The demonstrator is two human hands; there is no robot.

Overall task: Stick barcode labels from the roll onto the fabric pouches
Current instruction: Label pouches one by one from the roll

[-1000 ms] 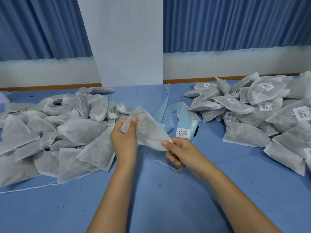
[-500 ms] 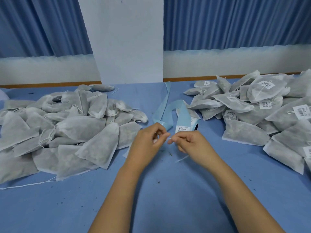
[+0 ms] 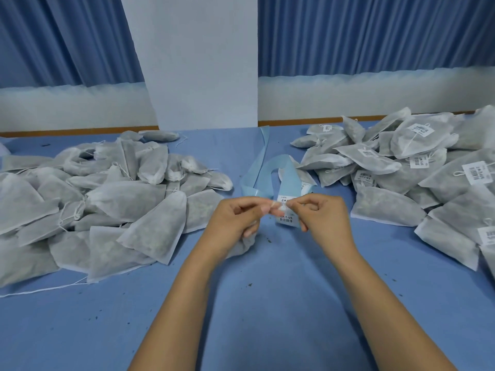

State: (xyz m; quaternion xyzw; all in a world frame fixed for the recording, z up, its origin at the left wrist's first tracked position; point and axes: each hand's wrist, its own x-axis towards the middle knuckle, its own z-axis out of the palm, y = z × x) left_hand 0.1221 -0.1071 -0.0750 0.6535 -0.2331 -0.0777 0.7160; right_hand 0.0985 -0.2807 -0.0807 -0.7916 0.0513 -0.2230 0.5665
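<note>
Lowered since a second ago, the pouch (image 3: 242, 247) lies mid-worktop (image 3: 267, 303) beneath the left hand (image 3: 235, 220); that and the right hand (image 3: 325, 218) pinch a barcode label (image 3: 287, 220), seemingly peeling it from the blue liner (image 3: 267, 178) for sticking.

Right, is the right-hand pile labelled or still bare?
Labelled, at least partly: white barcode labels show on several pouches in the right-hand pile. The rest are overlapped or turned, so cannot tell.

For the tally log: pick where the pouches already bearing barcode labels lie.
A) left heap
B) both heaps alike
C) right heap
C: white barcode labels show on pouches of the right heap, while the left heap shows none.
</note>
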